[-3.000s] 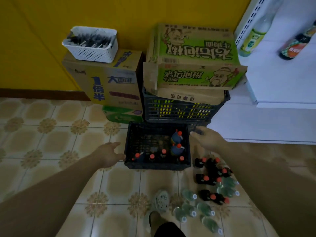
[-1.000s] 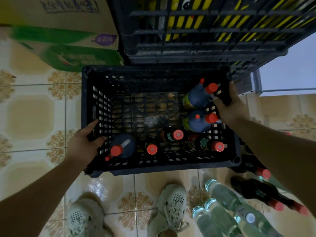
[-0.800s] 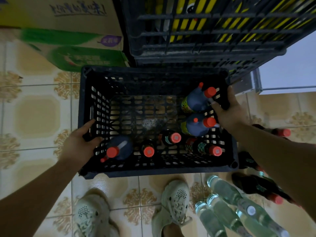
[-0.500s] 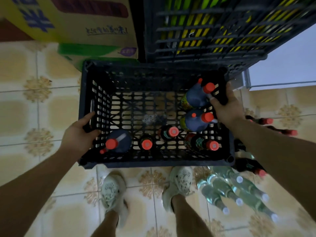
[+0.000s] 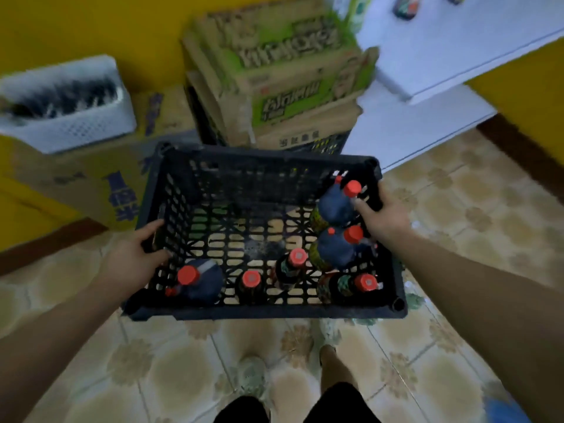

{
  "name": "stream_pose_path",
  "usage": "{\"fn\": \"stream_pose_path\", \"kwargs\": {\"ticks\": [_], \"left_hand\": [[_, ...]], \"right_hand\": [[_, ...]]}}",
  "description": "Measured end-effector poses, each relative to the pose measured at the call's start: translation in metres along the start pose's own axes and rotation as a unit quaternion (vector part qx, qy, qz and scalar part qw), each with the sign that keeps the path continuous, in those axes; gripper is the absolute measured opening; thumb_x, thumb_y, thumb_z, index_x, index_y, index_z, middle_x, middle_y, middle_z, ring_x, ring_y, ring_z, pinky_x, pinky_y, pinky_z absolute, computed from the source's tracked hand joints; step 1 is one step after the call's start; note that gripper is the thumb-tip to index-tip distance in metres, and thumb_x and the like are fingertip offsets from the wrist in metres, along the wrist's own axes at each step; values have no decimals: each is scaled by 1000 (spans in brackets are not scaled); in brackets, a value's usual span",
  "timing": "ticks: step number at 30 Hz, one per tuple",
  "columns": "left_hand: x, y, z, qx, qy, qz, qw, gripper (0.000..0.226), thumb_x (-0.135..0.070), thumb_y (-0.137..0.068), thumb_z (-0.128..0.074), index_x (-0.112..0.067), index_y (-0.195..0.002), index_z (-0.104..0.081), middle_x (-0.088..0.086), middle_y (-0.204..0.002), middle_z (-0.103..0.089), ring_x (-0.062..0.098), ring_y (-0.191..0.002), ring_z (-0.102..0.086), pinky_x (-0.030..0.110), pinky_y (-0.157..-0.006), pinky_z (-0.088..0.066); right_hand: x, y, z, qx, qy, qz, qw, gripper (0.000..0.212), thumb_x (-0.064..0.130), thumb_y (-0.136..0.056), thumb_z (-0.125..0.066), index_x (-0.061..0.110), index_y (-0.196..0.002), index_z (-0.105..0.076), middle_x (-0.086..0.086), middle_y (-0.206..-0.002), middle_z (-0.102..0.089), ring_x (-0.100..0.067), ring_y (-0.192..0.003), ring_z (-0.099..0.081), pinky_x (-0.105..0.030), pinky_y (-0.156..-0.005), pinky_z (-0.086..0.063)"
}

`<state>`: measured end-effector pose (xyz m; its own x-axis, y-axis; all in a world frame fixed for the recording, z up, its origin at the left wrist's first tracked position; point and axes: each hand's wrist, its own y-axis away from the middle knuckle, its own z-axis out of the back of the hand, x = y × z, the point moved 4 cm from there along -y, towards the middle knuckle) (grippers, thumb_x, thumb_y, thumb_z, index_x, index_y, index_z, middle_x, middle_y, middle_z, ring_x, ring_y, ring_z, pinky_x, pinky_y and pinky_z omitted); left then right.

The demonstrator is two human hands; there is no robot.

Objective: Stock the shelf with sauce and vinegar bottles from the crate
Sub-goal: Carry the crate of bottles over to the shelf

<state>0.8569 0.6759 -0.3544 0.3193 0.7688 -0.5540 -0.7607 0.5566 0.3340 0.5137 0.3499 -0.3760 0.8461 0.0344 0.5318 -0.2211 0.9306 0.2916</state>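
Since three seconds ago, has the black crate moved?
Yes. The black crate has come up off the floor tiles, carried by left hand and right hand.

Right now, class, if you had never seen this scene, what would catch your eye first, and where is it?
A black plastic crate fills the centre, held by its side walls in the left hand and right hand. Inside, bright red bottle caps cluster along its near and right sides. Beyond it, a green-printed cardboard box sits on a stack against the yellow wall.
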Motion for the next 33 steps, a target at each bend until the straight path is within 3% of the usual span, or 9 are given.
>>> {"fn": "stream_pose_path", "kwargs": {"ticks": [2, 6, 10, 14, 17, 20, 24, 29, 33], "left_hand": [[-34, 11, 23, 20, -20, -35, 999, 60, -21, -84, -70, -41, -135, -45, 4, -123, -61, 9, -55, -57, 22, -39, -40], [-97, 39, 40, 63, -36, -128, 989, 60, -22, -83, -71, -40, -134, -46, -7, -101, -66, 12, -55, -56, 27, -46, -46], [-161, 72, 22, 97, -49, -204, 973, 61, -20, -81, -73, -38, -133, -49, 5, -124, -61, 10, -66, -54, 23, -52, -45], [-217, 116, -21, 140, -63, -262, 953, 62, -19, -77, -75, -37, -131, -51, 9, -101, -68, 20, -69, -60, 30, -57, -46], [-254, 155, -62, 168, -66, -294, 938, 64, -13, -73, -76, -33, -130, -54, 5, -78, -67, 18, -53, -58, 28, -52, -44], [-289, 200, -108, 195, -73, -314, 926, 64, -10, -73, -75, -35, -128, -55, 2, -54, -64, 22, -43, -57, 32, -48, -48], [-329, 261, -166, 245, -77, -347, 902, 64, -7, -75, -73, -33, -130, -53, 4, -62, -68, 23, -44, -60, 32, -49, -50], [-388, 320, -225, 283, -92, -383, 875, 64, -6, -76, -73, -28, -132, -52, 2, -88, -68, 10, -46, -58, 21, -49, -44], [-440, 340, -265, 310, -97, -393, 860, 65, -2, -77, -71, -26, -133, -51, 7, -79, -67, 14, -41, -53, 23, -47, -44]], "right_hand": [[-6, 34, 38, -10, -31, -34, 999, 83, 66, -84, -54, 43, -152, -12, -11, -125, -62, -38, -93, -65, -47, -77, -57], [-42, 99, 105, -55, -80, -94, 991, 85, 68, -84, -53, 46, -151, -6, -10, -115, -64, -27, -70, -67, -42, -61, -59], [-98, 155, 162, -96, -81, -146, 981, 87, 67, -85, -51, 41, -152, -3, -2, -91, -65, -22, -65, -63, -29, -45, -48], [-166, 210, 213, -141, -106, -197, 964, 89, 64, -85, -56, 39, -153, -4, -7, -130, -59, -17, -71, -61, -26, -49, -45], [-219, 252, 254, -180, -71, -223, 955, 89, 64, -84, -57, 36, -153, -9, -8, -124, -63, -16, -69, -59, -25, -47, -40], [-276, 293, 292, -201, -71, -254, 943, 87, 62, -84, -58, 37, -153, -13, -6, -131, -60, -26, -97, -62, -28, -61, -41], [-346, 340, 337, -218, -43, -294, 930, 87, 63, -84, -56, 34, -153, -14, -6, -136, -57, -31, -112, -59, -31, -71, -43], [-413, 375, 382, -234, -50, -346, 907, 84, 65, -84, -54, 34, -153, -18, -7, -131, -59, -30, -102, -61, -31, -64, -45], [-450, 379, 408, -264, -67, -371, 888, 80, 61, -85, -56, 32, -151, -24, -10, -124, -62, -32, -101, -62, -34, -71, -50]]}}
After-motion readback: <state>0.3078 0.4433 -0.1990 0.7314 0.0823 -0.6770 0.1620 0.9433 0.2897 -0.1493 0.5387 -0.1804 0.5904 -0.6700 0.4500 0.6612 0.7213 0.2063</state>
